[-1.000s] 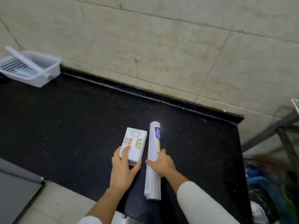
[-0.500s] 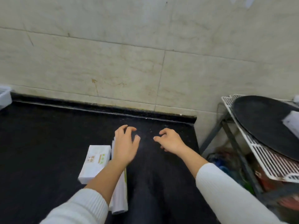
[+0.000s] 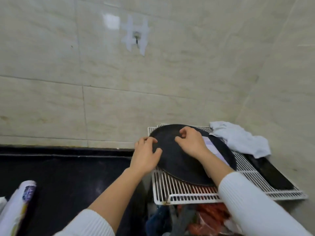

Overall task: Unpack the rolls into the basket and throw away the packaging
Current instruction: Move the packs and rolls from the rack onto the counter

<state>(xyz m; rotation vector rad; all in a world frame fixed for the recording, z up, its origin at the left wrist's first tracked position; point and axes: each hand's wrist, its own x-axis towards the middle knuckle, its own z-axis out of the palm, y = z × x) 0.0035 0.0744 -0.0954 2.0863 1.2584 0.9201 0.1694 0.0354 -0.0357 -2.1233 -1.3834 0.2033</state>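
Partly cut off, the wrapped roll (image 3: pixel 16 206) is lying at the frame's lower-left edge on the tabletop (image 3: pixel 64 169).
Both hands are hovering empty, fingers loosely curled, well right of the roll: left hand (image 3: pixel 144 155) at the dark round pan (image 3: pixel 177 160)'s rim, right hand (image 3: pixel 191 141) over it.

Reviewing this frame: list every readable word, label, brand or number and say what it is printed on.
Nothing is legible in this frame.
Wrapped roll at lower left on the black counter: a blue and yellow printed label, too blurred to read.
Pale package lying on the round black pan, partly behind the right hand: faint print, unreadable.
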